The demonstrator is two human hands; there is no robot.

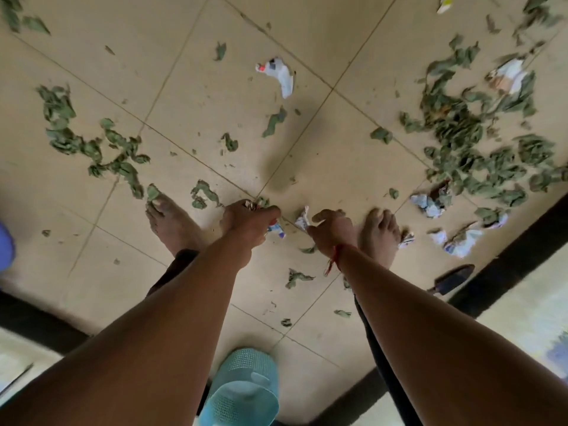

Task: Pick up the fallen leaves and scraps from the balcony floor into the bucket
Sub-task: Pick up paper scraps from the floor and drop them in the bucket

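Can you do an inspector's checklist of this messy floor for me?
Surface: beige tiled floor, dusty.
Job's things: green leaves piled right, a thinner trail left; paper scraps scattered.
Clutter: teal slipper; dark trowel.
Hands: left hand grips wrapper bits; right hand pinches a white scrap.
Cables: nothing seen.
Surroundings: black border strip; bare feet; blue thing at left edge, unclear what.
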